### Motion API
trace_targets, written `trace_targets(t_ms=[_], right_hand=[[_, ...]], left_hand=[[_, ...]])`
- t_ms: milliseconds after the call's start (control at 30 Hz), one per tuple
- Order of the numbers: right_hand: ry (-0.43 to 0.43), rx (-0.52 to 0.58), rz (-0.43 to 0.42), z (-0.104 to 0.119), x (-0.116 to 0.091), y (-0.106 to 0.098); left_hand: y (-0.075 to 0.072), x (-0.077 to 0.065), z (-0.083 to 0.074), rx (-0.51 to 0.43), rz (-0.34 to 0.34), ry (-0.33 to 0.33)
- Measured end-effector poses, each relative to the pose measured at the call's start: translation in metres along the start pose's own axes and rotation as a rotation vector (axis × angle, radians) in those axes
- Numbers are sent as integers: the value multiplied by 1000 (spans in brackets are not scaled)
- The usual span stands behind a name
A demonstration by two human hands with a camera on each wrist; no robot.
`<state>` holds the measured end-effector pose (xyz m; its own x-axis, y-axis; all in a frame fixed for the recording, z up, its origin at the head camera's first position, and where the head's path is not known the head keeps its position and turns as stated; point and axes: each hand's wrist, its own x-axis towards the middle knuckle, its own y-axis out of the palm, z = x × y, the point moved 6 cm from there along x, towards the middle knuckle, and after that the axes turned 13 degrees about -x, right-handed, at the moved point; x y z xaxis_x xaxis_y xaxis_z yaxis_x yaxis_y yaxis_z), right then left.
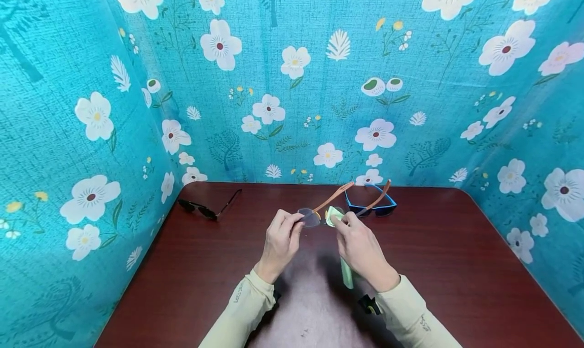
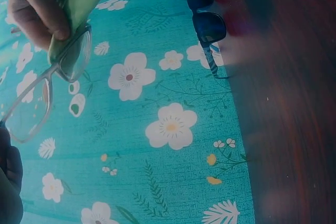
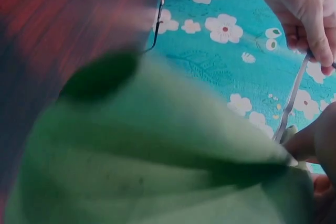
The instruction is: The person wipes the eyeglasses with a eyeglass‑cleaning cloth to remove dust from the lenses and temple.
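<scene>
Eyeglasses with clear lenses and orange-brown temples (image 1: 335, 195) are held up above the table, temples pointing away. My left hand (image 1: 279, 241) pinches them at the left end of the frame, between thumb and fingers. On the other side, my right hand (image 1: 362, 246) pinches a light green cloth (image 1: 347, 273) over the right lens. In the left wrist view the cloth (image 2: 86, 3) is folded against that lens, while the other lens (image 2: 32, 109) is uncovered. A loose part of the cloth (image 3: 131, 145) hangs below the right hand and fills much of the right wrist view.
Black sunglasses (image 1: 198, 208) lie at the table's back left, one temple unfolded. Behind the right hand, blue-framed sunglasses (image 1: 385, 210) rest near the back edge. A dark red-brown table (image 1: 456, 267) stands against a turquoise flowered curtain (image 1: 301, 114) at the back and sides.
</scene>
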<state>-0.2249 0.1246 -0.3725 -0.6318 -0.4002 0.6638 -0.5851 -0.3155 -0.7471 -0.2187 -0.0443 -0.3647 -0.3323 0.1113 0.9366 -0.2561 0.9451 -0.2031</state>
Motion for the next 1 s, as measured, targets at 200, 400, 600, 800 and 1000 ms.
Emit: trace_targets(t_ms=[200, 400, 600, 800, 1000], right_hand=[[-20, 10, -10, 2, -2, -3], [28, -55, 1, -9, -5, -2], [82, -95, 46, -14, -5, 1], [89, -47, 71, -13, -1, -1], [128, 4, 40, -13, 3, -6]], left_hand=[[-1, 0, 4, -2, -45, -30], [0, -1, 6, -3, -33, -36], [6, -1, 5, -14, 14, 6], [14, -3, 1, -15, 49, 33], [15, -4, 4, -14, 35, 36]])
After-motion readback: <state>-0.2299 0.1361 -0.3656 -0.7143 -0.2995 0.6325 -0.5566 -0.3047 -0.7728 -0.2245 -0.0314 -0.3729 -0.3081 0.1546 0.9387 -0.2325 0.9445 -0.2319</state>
